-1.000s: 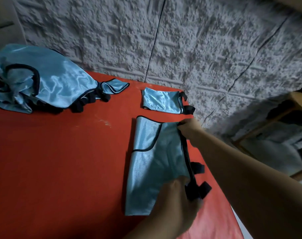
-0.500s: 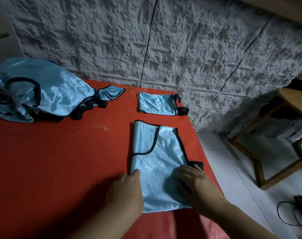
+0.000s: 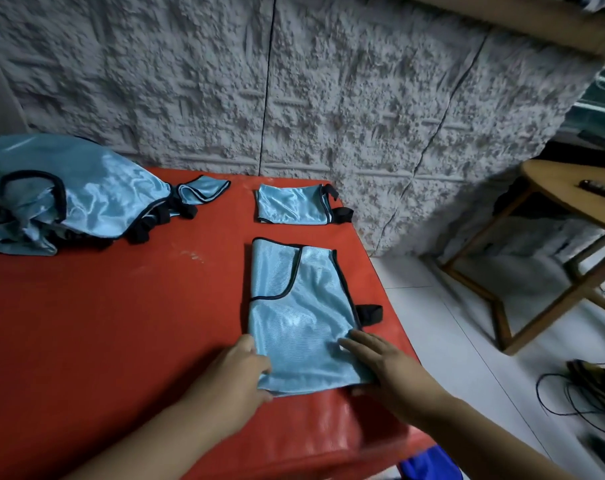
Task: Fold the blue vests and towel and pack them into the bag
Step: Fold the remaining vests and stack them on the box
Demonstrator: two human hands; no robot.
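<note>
Two hands work at the near end of a half-folded blue vest (image 3: 299,320) lying flat on the red table (image 3: 121,323). From the head view, the left hand (image 3: 240,372) pinches the vest's near left corner, its fingers curled at the hem, while the right hand (image 3: 384,367) presses flat on its near right edge, fingers straight. Beyond this vest, toward the wall, lies a smaller folded vest (image 3: 294,205). Far to its left sits a crumpled heap of vests (image 3: 69,195). Right of it, off the table, stands a wooden stool (image 3: 550,244).

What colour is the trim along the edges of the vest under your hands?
Black; the vest itself is shiny light blue. The head view shows it.
</note>
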